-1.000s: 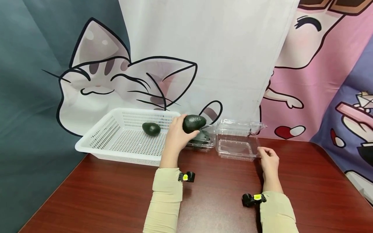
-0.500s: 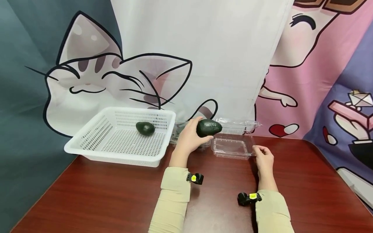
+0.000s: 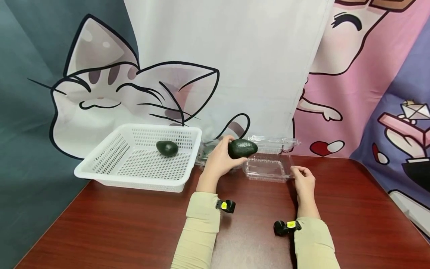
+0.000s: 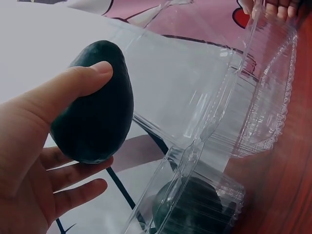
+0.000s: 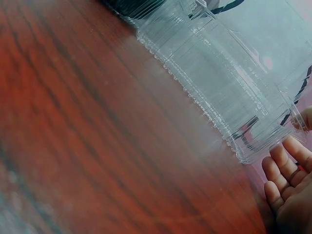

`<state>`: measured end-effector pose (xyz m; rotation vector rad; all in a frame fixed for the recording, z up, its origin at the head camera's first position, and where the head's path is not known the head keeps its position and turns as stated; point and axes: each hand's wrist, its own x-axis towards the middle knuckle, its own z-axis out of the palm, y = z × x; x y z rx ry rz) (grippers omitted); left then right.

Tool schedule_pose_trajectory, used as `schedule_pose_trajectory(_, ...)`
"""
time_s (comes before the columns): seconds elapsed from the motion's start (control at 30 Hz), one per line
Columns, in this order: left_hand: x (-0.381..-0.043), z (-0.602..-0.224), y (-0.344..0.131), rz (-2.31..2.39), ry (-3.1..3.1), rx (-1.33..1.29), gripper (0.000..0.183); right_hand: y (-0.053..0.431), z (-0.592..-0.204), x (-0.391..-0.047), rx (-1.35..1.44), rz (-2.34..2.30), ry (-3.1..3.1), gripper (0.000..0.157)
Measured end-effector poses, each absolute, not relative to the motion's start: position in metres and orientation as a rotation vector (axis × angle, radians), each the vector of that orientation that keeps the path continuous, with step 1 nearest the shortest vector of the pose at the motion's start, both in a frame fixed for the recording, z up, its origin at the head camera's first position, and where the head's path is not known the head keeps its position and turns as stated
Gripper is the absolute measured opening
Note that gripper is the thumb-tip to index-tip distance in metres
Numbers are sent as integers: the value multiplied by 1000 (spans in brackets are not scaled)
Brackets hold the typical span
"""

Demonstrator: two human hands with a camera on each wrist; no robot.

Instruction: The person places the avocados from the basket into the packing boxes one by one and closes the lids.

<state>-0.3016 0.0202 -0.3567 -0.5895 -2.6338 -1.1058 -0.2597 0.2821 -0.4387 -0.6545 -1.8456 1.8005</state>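
Between thumb and fingers, my left hand point(image 3: 219, 160) holds a dark green avocado point(image 3: 242, 148) in the air. It hovers by the left side of an open clear plastic clamshell box point(image 3: 267, 169), whose raised lid point(image 3: 273, 143) leans towards the backdrop. At the box's right edge, my right hand point(image 3: 305, 184) pinches the rim; thumb and fingertips show there in the right wrist view. Partly hidden behind my left hand is another clear box point(image 3: 202, 154). Through its plastic, a dark avocado point(image 4: 187, 207) shows in the left wrist view.
A white slotted basket point(image 3: 131, 182) stands on the left of the brown table point(image 3: 134, 224), with one avocado point(image 3: 167, 148) inside. The boxes stand close against the printed cloth backdrop point(image 3: 255, 67) at the table's rear.
My left hand has carried the avocado rightwards, from above the left box towards the open box. The head view has swung slightly to the right. My right hand still pinches the open box's edge.
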Motion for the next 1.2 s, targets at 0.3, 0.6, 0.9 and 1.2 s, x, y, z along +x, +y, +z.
schedule_pose_trajectory(0.3,-300,-357,24,-1086,-2658,-606,71,282,-438,-260,-669,1811,-1848,11)
schedule_pose_trajectory(0.6,-299,-357,24,-1176,-2633,-696,67,282,-438,-259,-677,1812,-1832,5)
schedule_pose_trajectory(0.9,-302,-360,29,-1511,-2545,-905,63,283,-436,-261,-686,1820,-1853,18)
schedule_pose_trajectory(1.2,-303,-366,36,-1510,-2618,-942,67,282,-438,-262,-680,1813,-1835,12)
